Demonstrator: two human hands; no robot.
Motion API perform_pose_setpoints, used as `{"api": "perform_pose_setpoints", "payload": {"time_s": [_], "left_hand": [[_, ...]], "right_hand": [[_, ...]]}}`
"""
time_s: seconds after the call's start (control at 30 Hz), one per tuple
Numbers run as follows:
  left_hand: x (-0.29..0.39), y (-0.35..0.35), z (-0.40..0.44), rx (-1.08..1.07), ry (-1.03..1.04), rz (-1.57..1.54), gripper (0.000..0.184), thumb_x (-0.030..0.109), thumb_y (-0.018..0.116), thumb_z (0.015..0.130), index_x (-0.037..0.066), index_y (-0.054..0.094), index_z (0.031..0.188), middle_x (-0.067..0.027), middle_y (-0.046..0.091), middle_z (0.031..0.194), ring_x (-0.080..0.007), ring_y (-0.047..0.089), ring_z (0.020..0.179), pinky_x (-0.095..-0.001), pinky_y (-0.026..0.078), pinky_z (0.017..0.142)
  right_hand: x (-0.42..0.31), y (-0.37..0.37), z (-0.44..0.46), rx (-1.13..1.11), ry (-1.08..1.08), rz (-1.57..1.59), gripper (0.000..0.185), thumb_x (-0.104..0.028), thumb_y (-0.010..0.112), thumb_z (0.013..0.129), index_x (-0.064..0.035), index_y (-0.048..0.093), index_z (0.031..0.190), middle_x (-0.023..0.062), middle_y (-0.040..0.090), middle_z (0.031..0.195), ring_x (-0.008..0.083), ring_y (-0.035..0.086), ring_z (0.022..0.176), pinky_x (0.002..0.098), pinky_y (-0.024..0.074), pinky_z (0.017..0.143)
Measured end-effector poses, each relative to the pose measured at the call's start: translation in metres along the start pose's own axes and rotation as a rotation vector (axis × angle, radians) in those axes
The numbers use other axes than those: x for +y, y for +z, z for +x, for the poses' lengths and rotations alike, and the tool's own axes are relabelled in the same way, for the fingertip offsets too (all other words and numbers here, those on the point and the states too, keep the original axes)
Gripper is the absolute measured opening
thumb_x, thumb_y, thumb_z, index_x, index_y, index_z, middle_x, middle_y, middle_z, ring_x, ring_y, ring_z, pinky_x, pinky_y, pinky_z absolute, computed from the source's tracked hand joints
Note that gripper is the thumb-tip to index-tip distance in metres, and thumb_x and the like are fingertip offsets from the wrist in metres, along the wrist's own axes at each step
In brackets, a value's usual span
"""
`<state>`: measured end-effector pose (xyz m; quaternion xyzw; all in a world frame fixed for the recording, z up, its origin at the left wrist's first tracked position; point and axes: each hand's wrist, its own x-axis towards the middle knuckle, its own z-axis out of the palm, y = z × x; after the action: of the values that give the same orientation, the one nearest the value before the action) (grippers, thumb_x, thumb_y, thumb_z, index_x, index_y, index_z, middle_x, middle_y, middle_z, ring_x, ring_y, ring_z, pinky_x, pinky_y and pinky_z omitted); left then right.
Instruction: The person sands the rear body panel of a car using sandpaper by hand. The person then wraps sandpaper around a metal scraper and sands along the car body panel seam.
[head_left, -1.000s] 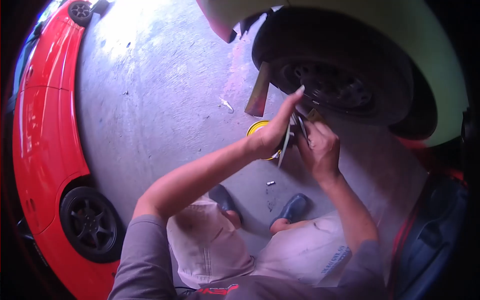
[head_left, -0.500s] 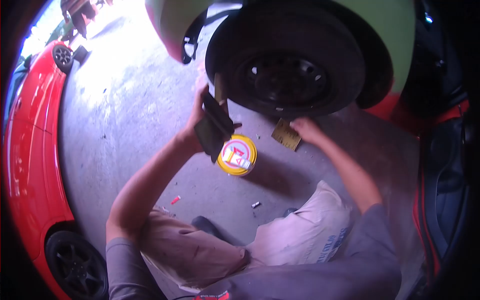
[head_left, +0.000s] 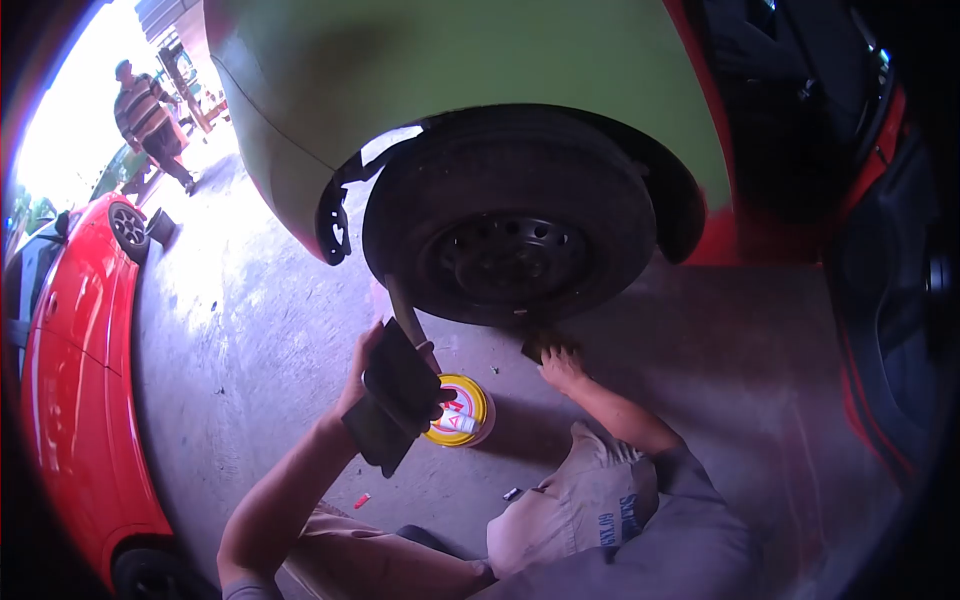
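My left hand (head_left: 362, 372) is closed round dark flat plates (head_left: 400, 375) and a pale, narrow strip (head_left: 404, 308) resembling a putty knife, pointing up toward the tyre. Their exact kind is unclear. Below the front wheel (head_left: 515, 255), my right hand (head_left: 563, 368) grips a brownish sheet (head_left: 537, 345) that looks like sandpaper, close to the floor. Its fingers cover part of the sheet. A round tub with a yellow-rimmed lid (head_left: 482, 405) stands between my hands, partly hidden by the plates. On the lid lies a white tube (head_left: 458, 424).
The car's green fender (head_left: 480, 70) arches over the wheel, with an open door (head_left: 900, 300) at right. A red car (head_left: 85, 370) stands left. A person in a striped top (head_left: 145, 108) is at the far left. Small red litter (head_left: 362, 500) lies on the floor.
My view has tilted up, so wheel, tub and hands sit lower in it and more fender shows. The sheet in my right hand has turned and its face now looks dark.
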<state>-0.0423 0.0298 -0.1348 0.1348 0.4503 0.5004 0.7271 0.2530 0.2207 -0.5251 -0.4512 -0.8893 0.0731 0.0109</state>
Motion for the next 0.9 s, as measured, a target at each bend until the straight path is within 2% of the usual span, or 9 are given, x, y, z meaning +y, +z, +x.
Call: {"api": "perform_pose_setpoints", "payload": {"time_s": [0.13, 0.23, 0.27, 0.3, 0.53, 0.63, 0.7, 0.77, 0.9], "left_hand": [[-0.001, -0.010, -0.018, -0.199, 0.080, 0.106, 0.049, 0.041, 0.044, 0.116, -0.001, 0.063, 0.134, -0.0165, 0.067, 0.130, -0.0265, 0.067, 0.113, -0.0392, 0.054, 0.108], [-0.018, -0.025, -0.006, -0.116, 0.180, 0.367, 0.080, 0.068, 0.044, 0.105, 0.006, 0.044, 0.156, -0.0154, 0.058, 0.150, -0.0286, 0.066, 0.124, -0.0432, 0.053, 0.110], [-0.026, -0.023, 0.001, -0.050, 0.231, 0.515, 0.099, 0.083, 0.043, 0.099, 0.010, 0.035, 0.166, -0.0145, 0.053, 0.158, -0.0295, 0.065, 0.129, -0.0453, 0.052, 0.111], [-0.030, -0.011, -0.002, -0.162, 0.230, 0.223, 0.063, 0.049, 0.039, 0.117, -0.002, 0.044, 0.155, -0.0188, 0.053, 0.158, -0.0313, 0.063, 0.133, -0.0418, 0.055, 0.111], [-0.034, 0.046, 0.004, -0.321, 0.237, 0.167, 0.066, 0.055, 0.034, 0.115, 0.006, 0.045, 0.157, -0.0192, 0.051, 0.160, -0.0294, 0.062, 0.135, -0.0428, 0.055, 0.109], [-0.028, 0.051, -0.001, -0.404, 0.334, 0.220, 0.065, 0.053, 0.036, 0.115, 0.004, 0.049, 0.154, -0.0199, 0.053, 0.158, -0.0309, 0.062, 0.134, -0.0427, 0.057, 0.106], [-0.026, 0.046, 0.000, -0.460, 0.452, 0.226, 0.069, 0.056, 0.037, 0.112, 0.004, 0.047, 0.156, -0.0204, 0.055, 0.155, -0.0315, 0.066, 0.125, -0.0426, 0.059, 0.102], [-0.017, 0.042, -0.006, -0.451, 0.453, 0.175, 0.078, 0.063, 0.037, 0.109, 0.005, 0.043, 0.161, -0.0195, 0.057, 0.152, -0.0305, 0.072, 0.109, -0.0414, 0.062, 0.094], [-0.004, 0.040, -0.012, -0.518, 0.541, -0.045, 0.072, 0.057, 0.049, 0.109, 0.001, 0.048, 0.154, -0.0211, 0.057, 0.151, -0.0340, 0.071, 0.119, -0.0457, 0.064, 0.096]], "right_hand": [[-0.001, -0.038, -0.006, 0.177, -0.071, -0.149, 0.016, -0.020, 0.071, 0.092, -0.0045, 0.070, 0.097, 0.0156, 0.078, 0.101, 0.0416, 0.074, 0.095, 0.0512, 0.0629, 0.079], [-0.029, -0.141, -0.035, 0.396, 0.129, 0.272, 0.014, -0.016, 0.065, 0.096, -0.0039, 0.068, 0.090, 0.0134, 0.073, 0.088, 0.0286, 0.075, 0.083, 0.0423, 0.0570, 0.059], [-0.038, -0.174, -0.045, 0.322, 0.149, 0.443, 0.014, -0.016, 0.065, 0.096, -0.0036, 0.067, 0.091, 0.0120, 0.074, 0.088, 0.0280, 0.074, 0.083, 0.0409, 0.0576, 0.064], [-0.046, -0.206, -0.055, 0.240, 0.170, 0.613, 0.013, -0.015, 0.064, 0.097, -0.0033, 0.067, 0.092, 0.0105, 0.074, 0.088, 0.0274, 0.073, 0.082, 0.0395, 0.0581, 0.070], [-0.098, -0.320, -0.073, -0.085, -0.184, 1.634, 0.023, -0.017, 0.060, 0.103, -0.0011, 0.066, 0.119, 0.0070, 0.069, 0.113, 0.0147, 0.068, 0.095, 0.0340, 0.0568, 0.078], [-0.111, -0.360, -0.074, -0.157, -0.184, 1.313, 0.036, -0.009, 0.059, 0.102, 0.0027, 0.058, 0.136, 0.0128, 0.066, 0.123, 0.0199, 0.068, 0.106, 0.0391, 0.0563, 0.090], [-0.093, -0.342, -0.060, 0.276, -0.574, 0.751, 0.043, -0.004, 0.058, 0.100, 0.0032, 0.054, 0.142, 0.0183, 0.065, 0.127, 0.0261, 0.066, 0.117, 0.0426, 0.0527, 0.100], [-0.110, -0.396, -0.077, 0.157, -0.239, 1.102, 0.055, 0.003, 0.059, 0.095, 0.0038, 0.051, 0.150, 0.0266, 0.059, 0.137, 0.0394, 0.057, 0.133, 0.0460, 0.0446, 0.114], [-0.089, -0.480, -0.078, 1.034, -0.401, 0.094, 0.072, -0.001, 0.061, 0.090, 0.0026, 0.044, 0.160, 0.0281, 0.044, 0.161, 0.0488, 0.047, 0.146, 0.0521, 0.0401, 0.120]]}}
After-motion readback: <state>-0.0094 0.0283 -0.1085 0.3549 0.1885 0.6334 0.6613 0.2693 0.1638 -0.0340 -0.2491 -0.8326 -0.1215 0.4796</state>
